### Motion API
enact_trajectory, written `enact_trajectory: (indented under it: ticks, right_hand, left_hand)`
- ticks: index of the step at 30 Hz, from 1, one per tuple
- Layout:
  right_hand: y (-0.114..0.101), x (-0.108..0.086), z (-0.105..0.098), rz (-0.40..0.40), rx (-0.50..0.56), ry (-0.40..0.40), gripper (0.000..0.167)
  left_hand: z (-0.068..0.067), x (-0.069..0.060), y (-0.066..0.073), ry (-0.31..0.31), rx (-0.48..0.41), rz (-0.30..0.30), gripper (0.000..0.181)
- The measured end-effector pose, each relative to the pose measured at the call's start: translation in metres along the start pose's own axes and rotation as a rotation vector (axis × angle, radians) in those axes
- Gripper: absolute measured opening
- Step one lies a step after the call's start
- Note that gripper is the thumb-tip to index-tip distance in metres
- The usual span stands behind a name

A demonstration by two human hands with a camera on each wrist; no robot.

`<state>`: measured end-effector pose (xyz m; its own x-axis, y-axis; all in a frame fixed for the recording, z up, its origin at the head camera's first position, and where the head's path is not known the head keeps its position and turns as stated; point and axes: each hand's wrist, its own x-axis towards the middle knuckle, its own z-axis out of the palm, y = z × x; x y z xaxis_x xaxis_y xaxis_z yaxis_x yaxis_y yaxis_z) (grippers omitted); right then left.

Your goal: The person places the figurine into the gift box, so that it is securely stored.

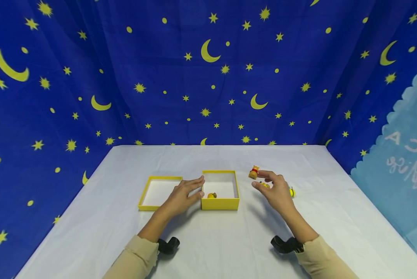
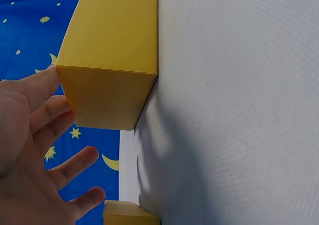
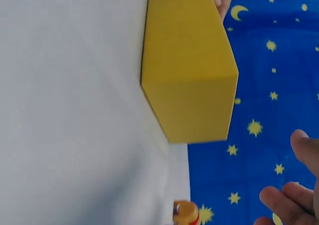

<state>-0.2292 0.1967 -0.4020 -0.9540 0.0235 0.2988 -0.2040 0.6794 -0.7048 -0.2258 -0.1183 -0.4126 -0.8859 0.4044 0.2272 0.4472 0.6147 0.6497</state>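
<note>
In the head view, the left hand (image 1: 184,195) touches the left wall of an open yellow box (image 1: 220,204) with its fingertips; the left wrist view shows the thumb and fingers at the edge of the box (image 2: 107,30). A small yellow-orange figure (image 1: 212,195) lies inside the box. To the right, the right hand (image 1: 276,193) is held with spread fingers beside an orange figure with a red band (image 1: 254,172); whether a fingertip touches it cannot be told. In the right wrist view this hand (image 3: 299,185) holds nothing visible.
Left of the box lies a shallow yellow lid (image 1: 147,208), white inside. A yellow figure (image 1: 265,185) is partly hidden behind the right hand, and another yellow one (image 1: 292,192) stands at its right. A blue star-patterned cloth (image 1: 208,85) hangs behind the white table (image 1: 215,240).
</note>
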Motion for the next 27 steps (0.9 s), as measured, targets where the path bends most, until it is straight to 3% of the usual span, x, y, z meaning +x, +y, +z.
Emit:
enact_trajectory:
  ticks: [10, 15, 27]
  right_hand:
    - [0.030, 0.000, -0.017, 0.137, -0.085, 0.111, 0.054]
    - [0.039, 0.000, -0.022, 0.168, -0.148, 0.144, 0.058]
    - [0.057, -0.001, -0.028, 0.281, -0.234, 0.114, 0.067]
  left_hand:
    - [0.000, 0.000, -0.001, -0.014, -0.008, -0.014, 0.048]
    - [0.001, 0.000, -0.002, -0.010, -0.005, -0.004, 0.048]
    - [0.002, 0.001, -0.002, -0.005, -0.017, 0.002, 0.048]
